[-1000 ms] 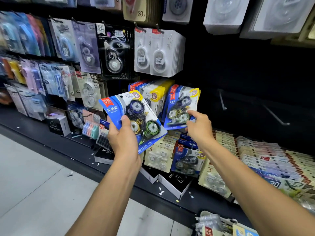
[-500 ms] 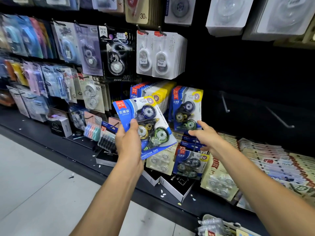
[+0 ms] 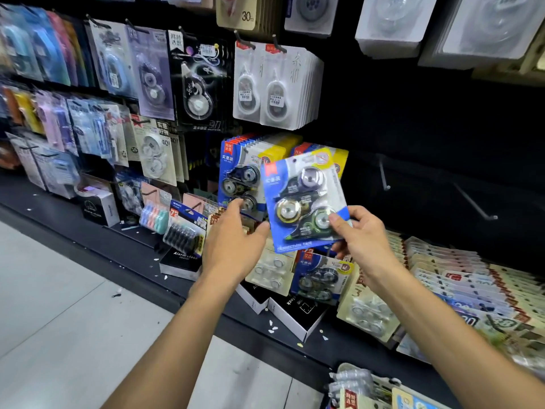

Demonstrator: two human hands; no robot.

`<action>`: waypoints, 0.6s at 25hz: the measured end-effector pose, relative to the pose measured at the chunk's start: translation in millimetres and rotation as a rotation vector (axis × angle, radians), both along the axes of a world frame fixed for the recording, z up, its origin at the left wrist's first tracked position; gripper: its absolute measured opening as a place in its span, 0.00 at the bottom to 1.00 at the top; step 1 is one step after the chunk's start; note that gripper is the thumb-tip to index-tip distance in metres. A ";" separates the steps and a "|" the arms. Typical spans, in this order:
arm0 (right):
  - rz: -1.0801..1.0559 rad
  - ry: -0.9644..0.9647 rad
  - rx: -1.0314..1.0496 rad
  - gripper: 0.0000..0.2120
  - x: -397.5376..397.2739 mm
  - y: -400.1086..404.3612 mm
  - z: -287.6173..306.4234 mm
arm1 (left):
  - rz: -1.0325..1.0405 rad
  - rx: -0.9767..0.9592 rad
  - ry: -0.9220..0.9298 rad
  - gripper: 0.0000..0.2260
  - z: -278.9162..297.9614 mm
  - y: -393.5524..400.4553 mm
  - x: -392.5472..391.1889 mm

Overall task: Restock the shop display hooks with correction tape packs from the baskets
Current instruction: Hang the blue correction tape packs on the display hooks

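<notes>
The right hand [image 3: 361,237] pinches the lower right corner of a blue correction tape pack [image 3: 305,202], held upright with its long axis tilted a little, its hang hole up top. The left hand [image 3: 233,246] is released, fingers spread, touching the pack's lower left edge. The matching hung packs [image 3: 243,175] sit just behind and left (the right-hand stack is mostly hidden), so the pack needs to travel up and forward.

Right of the hanging blue packs [image 3: 241,175], two bare hooks [image 3: 383,175] jut from open black panel (nothing hangs there). Left of them and above, packed cards crowd every hook; below, boxes [image 3: 298,314] and loose packs cover the shelf [image 3: 124,246].
</notes>
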State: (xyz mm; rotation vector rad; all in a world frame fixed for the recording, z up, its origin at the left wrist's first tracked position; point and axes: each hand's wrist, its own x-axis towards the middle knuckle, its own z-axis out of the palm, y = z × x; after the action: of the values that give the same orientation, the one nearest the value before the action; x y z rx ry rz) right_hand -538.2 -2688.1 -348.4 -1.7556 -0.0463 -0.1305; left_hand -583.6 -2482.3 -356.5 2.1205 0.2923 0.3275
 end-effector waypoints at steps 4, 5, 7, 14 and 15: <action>-0.226 -0.062 -0.193 0.04 2.9 -14.9 -5.0 | -0.080 0.408 0.148 0.43 -14.1 5.1 -2.6; -0.263 -0.079 -0.197 0.04 1.6 -15.8 -5.4 | -0.101 0.418 0.160 0.44 -15.3 4.3 -2.0; -0.290 -0.108 -0.158 0.04 -0.4 -14.0 -6.7 | -0.119 0.403 0.141 0.45 -16.0 2.9 -0.3; -0.329 -0.165 -0.217 0.09 -4.9 -4.2 -9.9 | -0.130 0.351 0.088 0.44 -10.0 -1.7 -1.9; -0.317 -0.180 -0.237 0.10 -6.0 -4.0 -10.3 | -0.130 0.325 0.092 0.44 -9.9 -1.1 -1.7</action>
State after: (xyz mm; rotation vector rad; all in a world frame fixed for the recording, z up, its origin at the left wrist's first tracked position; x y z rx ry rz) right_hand -544.1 -2692.1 -358.6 -1.9736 0.0897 -0.5326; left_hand -585.3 -2483.4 -366.3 2.4664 0.1600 0.2121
